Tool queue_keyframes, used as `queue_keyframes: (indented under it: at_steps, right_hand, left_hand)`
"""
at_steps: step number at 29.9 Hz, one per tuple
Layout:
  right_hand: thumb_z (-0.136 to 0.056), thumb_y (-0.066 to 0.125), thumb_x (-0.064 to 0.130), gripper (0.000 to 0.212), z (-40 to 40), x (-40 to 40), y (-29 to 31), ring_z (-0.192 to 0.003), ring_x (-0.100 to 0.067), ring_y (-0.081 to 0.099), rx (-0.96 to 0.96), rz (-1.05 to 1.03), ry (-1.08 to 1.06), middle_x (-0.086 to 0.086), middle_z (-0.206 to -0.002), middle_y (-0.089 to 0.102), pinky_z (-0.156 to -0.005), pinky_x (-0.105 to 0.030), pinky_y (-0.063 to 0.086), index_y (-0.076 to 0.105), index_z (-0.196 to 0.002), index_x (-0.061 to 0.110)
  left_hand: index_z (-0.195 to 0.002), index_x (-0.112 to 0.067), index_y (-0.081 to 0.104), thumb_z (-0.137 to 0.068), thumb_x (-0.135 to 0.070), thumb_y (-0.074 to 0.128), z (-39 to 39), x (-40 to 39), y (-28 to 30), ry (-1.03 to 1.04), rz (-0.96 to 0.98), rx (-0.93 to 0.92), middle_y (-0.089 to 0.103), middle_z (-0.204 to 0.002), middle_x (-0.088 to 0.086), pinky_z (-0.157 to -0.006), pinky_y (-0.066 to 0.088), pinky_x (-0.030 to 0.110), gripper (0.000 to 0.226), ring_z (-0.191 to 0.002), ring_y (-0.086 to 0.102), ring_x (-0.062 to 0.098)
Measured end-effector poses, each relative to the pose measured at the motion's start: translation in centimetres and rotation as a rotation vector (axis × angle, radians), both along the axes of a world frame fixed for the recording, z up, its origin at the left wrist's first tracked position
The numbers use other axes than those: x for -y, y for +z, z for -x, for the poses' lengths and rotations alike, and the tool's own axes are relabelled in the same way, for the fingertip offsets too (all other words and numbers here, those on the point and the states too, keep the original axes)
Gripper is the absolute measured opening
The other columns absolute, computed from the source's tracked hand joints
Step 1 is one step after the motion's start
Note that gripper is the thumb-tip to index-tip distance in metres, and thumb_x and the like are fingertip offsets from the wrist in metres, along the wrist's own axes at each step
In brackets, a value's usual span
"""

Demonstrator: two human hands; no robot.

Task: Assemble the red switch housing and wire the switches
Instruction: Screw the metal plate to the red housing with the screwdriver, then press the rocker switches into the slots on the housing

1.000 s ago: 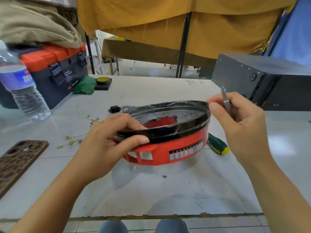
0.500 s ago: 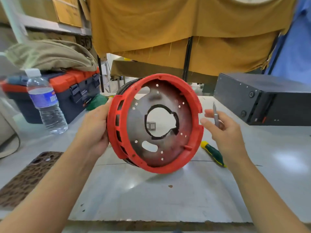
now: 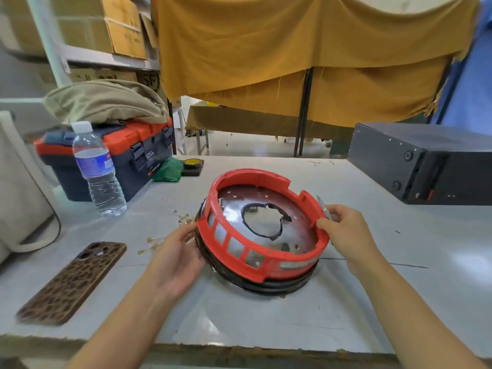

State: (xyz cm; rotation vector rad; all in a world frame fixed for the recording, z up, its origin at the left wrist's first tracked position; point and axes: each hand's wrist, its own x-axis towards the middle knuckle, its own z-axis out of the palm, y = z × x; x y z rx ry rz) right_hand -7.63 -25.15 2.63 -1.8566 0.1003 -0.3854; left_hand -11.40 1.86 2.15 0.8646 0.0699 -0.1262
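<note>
housing: the red switch housing (image 3: 262,230) sits open side up on the tabletop (image 3: 266,323), black banded base down, tipped a bit so the left edge looks lifted
axis: it's a round ring, no real long side; the opening faces up and slightly toward the camera, slotted windows facing front-left
inside: metal plate with a ragged black-edged hole in the middle
hard to see: small wires (image 3: 183,218) behind the left rim are mostly hidden; can't read the label strip on the front wall
left hand: left hand (image 3: 177,259) cups the left wall, fingers loosely curved against it
right hand: right hand (image 3: 346,230) pinches a thin metal tool (image 3: 323,207) and touches the right rim
around: water bottle (image 3: 97,169), toolbox (image 3: 119,158), phone (image 3: 73,282), black box (image 3: 426,161)
</note>
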Motion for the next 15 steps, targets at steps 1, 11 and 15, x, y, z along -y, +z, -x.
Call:
queue_keyframes:
  at_steps: [1,11,15]
  right_hand:
    - [-0.074,0.06,-0.001,0.019,-0.3,0.0,0.2,-0.066,-0.021,0.058,-0.01,0.019,0.001,-0.006,-0.072,0.068,-0.065,-0.036,0.049,0.069,-0.075,0.015]
    - [-0.079,0.056,-0.005,0.027,-3.7,0.6,2.2,-0.061,-0.019,0.064,-0.173,0.169,0.205,-0.015,-0.079,0.071,-0.059,-0.027,0.057,0.073,-0.08,0.015]
    - [-0.082,0.055,-0.005,0.027,-4.8,0.7,2.2,-0.069,-0.019,0.064,-0.218,0.193,0.263,-0.015,-0.09,0.071,-0.061,-0.023,0.056,0.073,-0.092,0.013]
  left_hand:
    - [-0.084,-0.007,0.068,-0.078,-0.02,0.053,0.1,-0.4,-0.1,-0.03,-0.037,-0.005,0.068,-0.072,0.007,-0.054,0.056,0.025,0.021,-0.057,0.067,0.016]
    - [-0.097,-0.012,0.07,-0.09,-0.045,0.052,-1.4,-2.1,-0.4,0.004,-0.727,-0.081,0.072,-0.099,0.006,-0.072,0.052,0.03,0.039,-0.075,0.07,0.015]
    - [-0.085,-0.022,0.075,-0.08,-0.063,0.053,-2.1,-2.2,-0.2,0.043,-1.078,-0.041,0.073,-0.092,-0.007,-0.077,0.046,0.03,0.047,-0.089,0.064,0.007]
